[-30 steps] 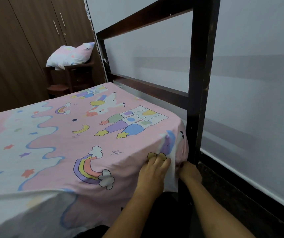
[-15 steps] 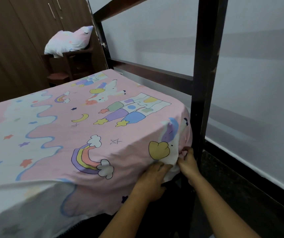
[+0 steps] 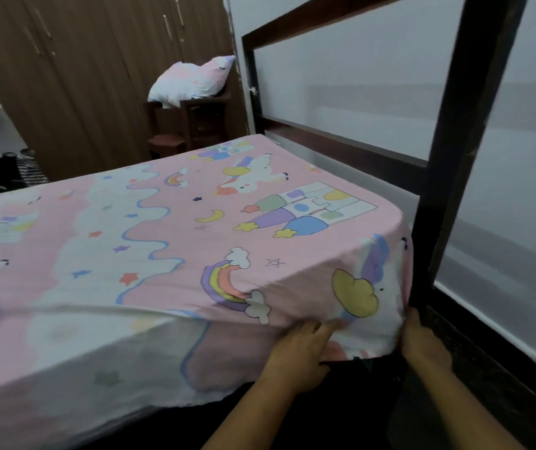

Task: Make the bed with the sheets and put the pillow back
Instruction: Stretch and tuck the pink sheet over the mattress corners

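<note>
Tucking at the corner: a person's left grip [image 3: 296, 355] is clenched on the hanging edge of the sheet [image 3: 195, 248] on the near side of the bed, fingers curled into the cloth.
Right grip: the right grip [image 3: 422, 345] is pushed in at the very corner, between the fabric and the dark bedpost [image 3: 448, 177]. Its fingertips are hidden behind the cloth, so I cannot tell whether it is grasping the sheet or only pressing it.
Sheet: pink, printed with rainbows, clouds and a castle, it lies smooth across the top of the bed. This corner is wrapped, but farther left along the near side the hem hangs loose.
Pillow: in matching print, the pillow [image 3: 192, 79] sits on a wooden chair [image 3: 188, 125] beside the wardrobe [image 3: 81, 76], well apart from both hands.
Step in hand: by the look of it, securing this corner under the mattress.
Next move: it likely calls for pushing the gathered slack underneath, then working left along the loose hem. The pillow would come last.
</note>
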The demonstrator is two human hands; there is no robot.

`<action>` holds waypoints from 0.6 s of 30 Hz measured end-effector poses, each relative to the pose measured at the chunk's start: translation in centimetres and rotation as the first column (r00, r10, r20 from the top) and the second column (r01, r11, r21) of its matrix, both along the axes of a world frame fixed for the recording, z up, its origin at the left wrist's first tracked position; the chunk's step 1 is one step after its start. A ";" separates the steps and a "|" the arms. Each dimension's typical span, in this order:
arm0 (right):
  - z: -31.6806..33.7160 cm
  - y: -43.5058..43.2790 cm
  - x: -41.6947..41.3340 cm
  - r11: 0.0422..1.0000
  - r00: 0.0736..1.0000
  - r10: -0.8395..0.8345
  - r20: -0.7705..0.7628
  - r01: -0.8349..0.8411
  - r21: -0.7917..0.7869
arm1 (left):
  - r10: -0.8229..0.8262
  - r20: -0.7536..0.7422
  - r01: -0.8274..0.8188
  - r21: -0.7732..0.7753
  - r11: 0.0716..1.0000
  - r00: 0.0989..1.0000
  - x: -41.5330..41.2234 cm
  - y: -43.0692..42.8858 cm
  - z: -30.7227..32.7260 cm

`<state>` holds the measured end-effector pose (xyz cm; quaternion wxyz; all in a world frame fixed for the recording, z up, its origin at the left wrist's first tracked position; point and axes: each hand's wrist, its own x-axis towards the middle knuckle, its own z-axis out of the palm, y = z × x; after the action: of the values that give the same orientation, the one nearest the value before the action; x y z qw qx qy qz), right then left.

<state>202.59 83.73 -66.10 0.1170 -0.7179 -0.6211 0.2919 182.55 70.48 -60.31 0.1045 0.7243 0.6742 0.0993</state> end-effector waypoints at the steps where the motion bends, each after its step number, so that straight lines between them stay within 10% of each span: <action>1: 0.7 -0.4 0.0 1.000 0.997 0.019 0.073 -0.020 0.016 | 0.027 0.032 -0.027 0.002 1.000 0.999 -0.7 -0.7 0.6; 3: 3.7 -1.0 -1.1 0.981 0.983 -0.014 0.181 -0.022 0.194 | 0.085 0.092 -0.094 0.104 0.990 0.992 -2.4 -2.3 2.2; 6: 11.5 -3.0 -5.5 0.790 0.997 -0.035 -0.075 0.074 0.608 | 0.158 0.181 -0.221 0.415 0.883 0.971 -5.4 -5.5 5.1; 11: 20.1 -10.2 -17.7 0.346 0.823 0.560 -0.096 -0.128 0.930 | 0.413 0.432 -0.589 0.690 0.420 0.801 -11.7 -13.4 7.3; 15: 17.1 -19.6 -24.1 0.205 0.396 0.915 -0.079 -0.287 0.936 | 0.432 0.857 -0.907 0.386 -0.172 0.283 -15.7 -20.0 4.2; 18: 10.0 -24.7 -26.1 0.466 0.217 0.882 -0.418 -0.530 0.709 | 0.163 0.956 -0.926 -0.180 -0.330 -0.244 -18.5 -23.0 -0.4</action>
<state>176.51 59.05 -56.05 0.3597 -0.1007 -0.8180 0.4374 164.01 47.52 -60.69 -0.0809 -0.1521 0.6709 0.7213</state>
